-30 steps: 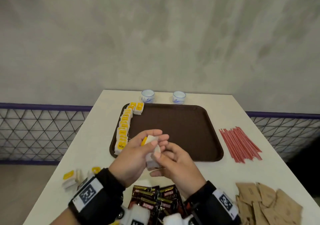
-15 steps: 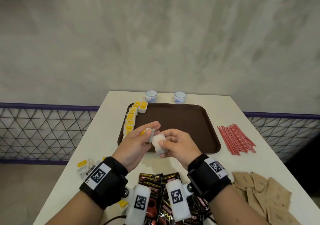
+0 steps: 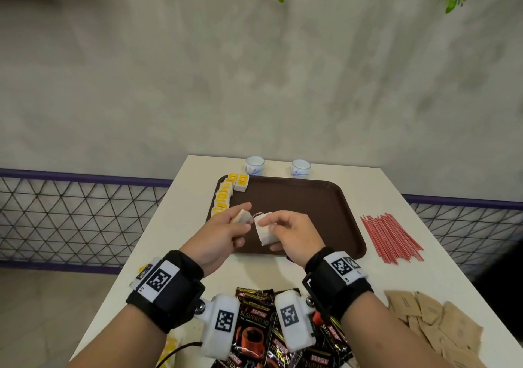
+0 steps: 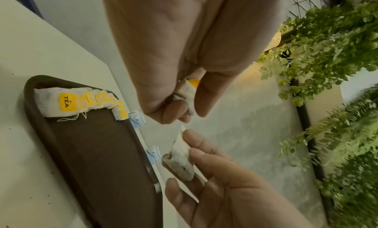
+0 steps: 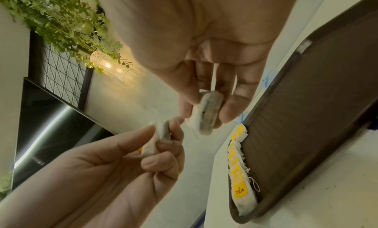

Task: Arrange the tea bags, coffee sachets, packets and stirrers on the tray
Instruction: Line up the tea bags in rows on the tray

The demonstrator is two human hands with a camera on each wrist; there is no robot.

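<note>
Over the front left part of the brown tray (image 3: pixel 317 200), my left hand (image 3: pixel 241 221) pinches a white tea bag (image 3: pixel 244 216) with a yellow tag (image 4: pixel 193 83). Just to its right, my right hand (image 3: pixel 271 233) pinches a second white tea bag (image 3: pixel 263 231) between thumb and fingers. In the right wrist view this bag (image 5: pixel 208 111) hangs a small gap away from the left one (image 5: pixel 160 138). A row of yellow-tagged tea bags (image 3: pixel 225 195) lines the tray's left edge. Red stirrers (image 3: pixel 390 237), brown packets (image 3: pixel 435 322) and dark coffee sachets (image 3: pixel 254 325) lie on the white table.
Two small blue-and-white cups (image 3: pixel 255 165) (image 3: pixel 300 167) stand behind the tray at the table's far edge. A few loose tea bags (image 3: pixel 143 271) lie at the left, mostly hidden by my left wrist. A wire-mesh railing (image 3: pixel 70 220) runs on both sides of the table.
The two tea bags, held together a second ago, are now apart, one in each hand. Both hands have moved forward over the tray's front left part.
</note>
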